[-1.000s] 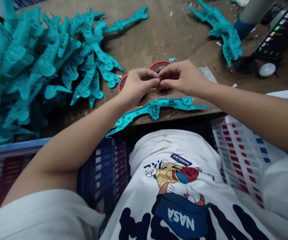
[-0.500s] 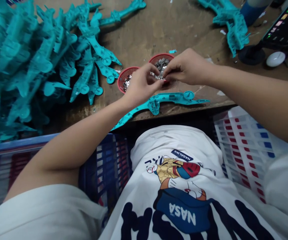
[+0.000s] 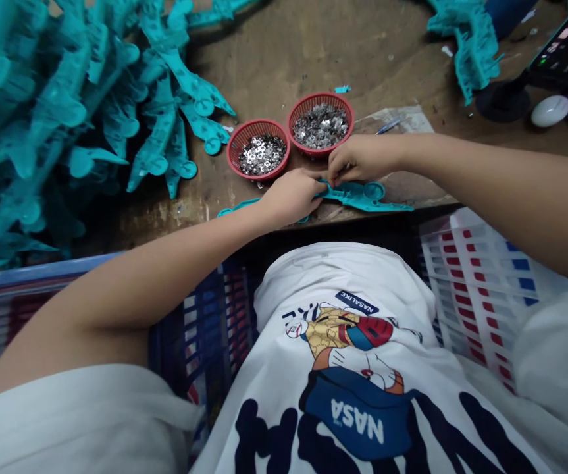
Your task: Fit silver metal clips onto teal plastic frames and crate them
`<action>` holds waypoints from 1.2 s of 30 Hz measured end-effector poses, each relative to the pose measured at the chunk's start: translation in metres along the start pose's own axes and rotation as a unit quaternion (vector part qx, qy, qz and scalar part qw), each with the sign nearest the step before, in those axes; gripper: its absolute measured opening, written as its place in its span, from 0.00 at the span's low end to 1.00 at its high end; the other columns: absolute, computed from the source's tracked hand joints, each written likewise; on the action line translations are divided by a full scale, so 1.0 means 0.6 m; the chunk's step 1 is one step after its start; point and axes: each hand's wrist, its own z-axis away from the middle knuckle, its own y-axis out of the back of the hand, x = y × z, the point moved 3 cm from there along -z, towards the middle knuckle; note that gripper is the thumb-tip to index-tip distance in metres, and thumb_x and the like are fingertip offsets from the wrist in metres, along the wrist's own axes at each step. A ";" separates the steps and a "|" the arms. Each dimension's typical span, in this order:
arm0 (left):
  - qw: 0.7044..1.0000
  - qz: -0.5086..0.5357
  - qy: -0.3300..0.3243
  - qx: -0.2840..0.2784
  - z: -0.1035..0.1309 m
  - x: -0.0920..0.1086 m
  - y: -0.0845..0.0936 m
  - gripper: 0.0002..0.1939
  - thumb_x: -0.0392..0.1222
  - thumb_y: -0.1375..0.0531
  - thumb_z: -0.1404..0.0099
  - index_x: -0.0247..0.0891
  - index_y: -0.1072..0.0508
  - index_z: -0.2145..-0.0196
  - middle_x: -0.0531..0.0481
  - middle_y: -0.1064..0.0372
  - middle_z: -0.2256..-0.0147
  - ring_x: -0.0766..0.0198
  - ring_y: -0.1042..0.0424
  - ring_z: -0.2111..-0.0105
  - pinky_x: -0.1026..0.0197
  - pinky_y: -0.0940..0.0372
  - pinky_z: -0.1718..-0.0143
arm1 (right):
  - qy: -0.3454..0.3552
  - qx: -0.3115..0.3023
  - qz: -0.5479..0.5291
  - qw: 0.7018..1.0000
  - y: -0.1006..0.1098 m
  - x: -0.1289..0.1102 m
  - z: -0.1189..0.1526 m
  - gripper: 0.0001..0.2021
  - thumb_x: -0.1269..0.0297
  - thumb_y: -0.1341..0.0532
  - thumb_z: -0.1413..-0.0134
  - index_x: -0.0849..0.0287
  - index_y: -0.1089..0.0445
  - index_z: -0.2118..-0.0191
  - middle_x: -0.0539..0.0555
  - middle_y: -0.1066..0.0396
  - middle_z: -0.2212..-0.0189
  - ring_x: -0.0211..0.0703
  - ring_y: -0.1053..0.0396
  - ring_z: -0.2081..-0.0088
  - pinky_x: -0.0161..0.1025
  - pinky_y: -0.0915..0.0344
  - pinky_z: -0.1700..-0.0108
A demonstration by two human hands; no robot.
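Observation:
A long teal plastic part [image 3: 357, 194] lies along the front edge of the wooden table. My left hand [image 3: 293, 195] rests over its middle, with thumb and fingers closed on it. My right hand [image 3: 360, 160] is pinched just above the same part, close to my left fingertips; whatever is between its fingers is hidden. Just beyond my hands stand two red plastic baskets. The left basket [image 3: 231, 153] holds shiny small metal pieces, and the right basket [image 3: 291, 122] holds duller grey ones.
A big heap of teal parts [image 3: 66, 112] fills the table's left side. Another teal part [image 3: 471, 52], a phone on a stand [image 3: 567, 49] and a white round object [image 3: 550, 112] are at the right. A pen [image 3: 388, 126] lies behind my right hand. Plastic crates [image 3: 481, 283] flank my lap.
Both hands have come down from the red baskets toward me, onto the teal part at the table edge. The baskets now show uncovered.

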 end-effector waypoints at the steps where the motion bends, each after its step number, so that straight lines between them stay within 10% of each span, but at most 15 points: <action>1: 1.000 0.000 -0.001 0.001 0.000 -0.001 -0.001 0.21 0.34 0.36 0.21 0.43 0.04 0.41 0.39 0.09 0.35 0.40 0.11 0.32 0.43 0.19 0.23 | 0.000 0.001 0.004 1.000 0.002 -0.008 0.001 0.17 0.66 0.33 0.16 0.59 0.04 0.38 0.59 0.09 0.45 0.49 0.15 0.48 0.43 0.26 0.40; 13: 0.999 -0.021 -0.025 -0.017 -0.002 0.000 0.005 0.25 0.34 0.37 0.19 0.39 0.07 0.34 0.38 0.12 0.29 0.40 0.13 0.30 0.44 0.20 0.24 | -0.026 0.005 0.023 0.999 0.008 -0.026 0.003 0.17 0.61 0.30 0.15 0.51 0.03 0.36 0.56 0.07 0.43 0.53 0.14 0.46 0.47 0.25 0.38; 17: 0.998 -0.060 0.006 -0.032 -0.002 0.005 0.007 0.19 0.35 0.38 0.17 0.36 0.06 0.41 0.34 0.10 0.38 0.39 0.11 0.36 0.44 0.17 0.29 | -0.213 0.003 0.109 0.971 0.062 -0.058 0.028 0.18 0.67 0.29 0.14 0.57 0.06 0.30 0.65 0.09 0.36 0.56 0.14 0.41 0.47 0.29 0.38; 22: 0.996 -0.092 0.017 0.001 0.006 0.023 0.011 0.27 0.32 0.38 0.16 0.42 0.14 0.27 0.36 0.17 0.24 0.43 0.11 0.32 0.49 0.16 0.37 | -0.441 -0.034 0.221 0.869 0.079 -0.046 0.067 0.23 0.76 0.41 0.09 0.75 0.13 0.25 0.88 0.18 0.31 0.69 0.17 0.30 0.54 0.34 0.43; 29: 0.994 -0.090 0.030 -0.053 0.007 0.029 0.014 0.26 0.33 0.41 0.11 0.47 0.18 0.24 0.41 0.22 0.19 0.40 0.12 0.29 0.45 0.16 0.38 | -0.397 -0.058 0.245 0.883 0.062 -0.060 0.052 0.20 0.68 0.37 0.10 0.67 0.09 0.31 0.81 0.14 0.33 0.70 0.15 0.32 0.54 0.33 0.44; 36: 0.992 -0.026 0.119 -0.017 0.003 0.017 0.015 0.26 0.34 0.33 0.15 0.32 0.25 0.24 0.28 0.17 0.27 0.34 0.12 0.31 0.43 0.16 0.35 | -0.189 0.002 0.099 0.977 0.030 -0.069 0.038 0.13 0.55 0.27 0.27 0.51 0.04 0.48 0.58 0.09 0.59 0.58 0.15 0.55 0.47 0.26 0.49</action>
